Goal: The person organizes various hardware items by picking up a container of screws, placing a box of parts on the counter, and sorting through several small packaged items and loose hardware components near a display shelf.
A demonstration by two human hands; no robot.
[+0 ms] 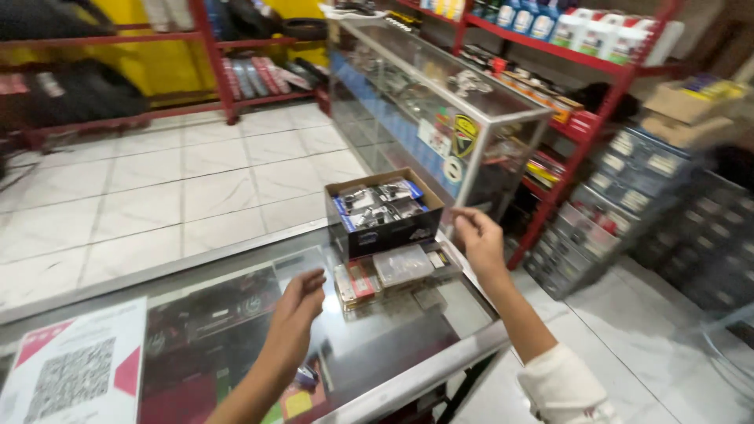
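Head view: open cardboard box point(384, 212) stands between both hands, packets point(402, 265) beside.

Left hand point(301, 302) fingers curled, palm side hidden. Right hand point(479, 238) motion-blurred, grip unclear. Packets in black box point(385, 213) too small to ID. QR placard point(75, 365) cut by bottom edge.

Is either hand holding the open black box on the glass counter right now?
No: the left hand hovers empty over the counter, and the right hand is beside the black box, not gripping it.
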